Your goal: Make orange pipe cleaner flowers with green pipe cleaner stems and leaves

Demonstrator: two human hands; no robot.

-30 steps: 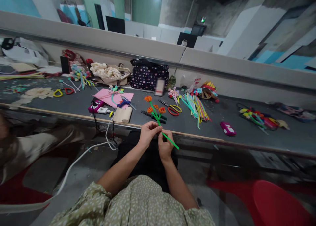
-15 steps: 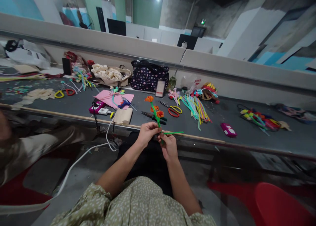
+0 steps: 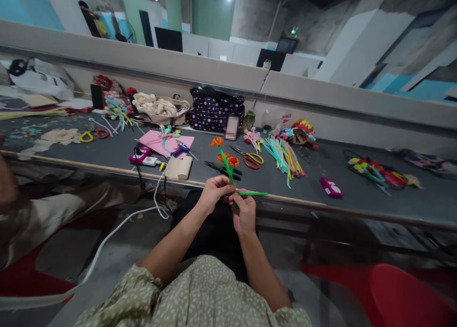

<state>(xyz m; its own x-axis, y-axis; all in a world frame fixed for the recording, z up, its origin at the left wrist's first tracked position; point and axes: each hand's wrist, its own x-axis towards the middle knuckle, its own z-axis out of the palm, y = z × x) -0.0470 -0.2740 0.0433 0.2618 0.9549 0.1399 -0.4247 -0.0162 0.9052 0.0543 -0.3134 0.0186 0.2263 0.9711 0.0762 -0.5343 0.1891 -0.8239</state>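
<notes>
Both of my hands meet just in front of the table's edge. My left hand (image 3: pixel 215 192) pinches the green stems of orange pipe-cleaner flowers (image 3: pixel 216 142), which point up and away from me. My right hand (image 3: pixel 244 210) is closed around the lower part of the stems, its fingertips close to the left ones. A green pipe cleaner (image 3: pixel 254 193) sticks out to the right from between the fingers. Behind the flowers, dark-handled pliers (image 3: pixel 233 174) lie on the table, with red-and-yellow scissors (image 3: pixel 252 161) to their right.
On the dark table (image 3: pixel 321 165) are a pipe-cleaner bundle (image 3: pixel 283 158), a magenta box (image 3: pixel 332 187), pink paper (image 3: pixel 150 140), a wooden block (image 3: pixel 178 167) and a dotted bag (image 3: pixel 216 110). A white cable (image 3: pixel 107 236) hangs at left, beside a seated person's leg (image 3: pixel 53 213).
The orange flowers have turned slightly, showing more of the lower blooms. The sideways green pipe cleaner has shifted a little right. A figure has appeared in the far left background.
</notes>
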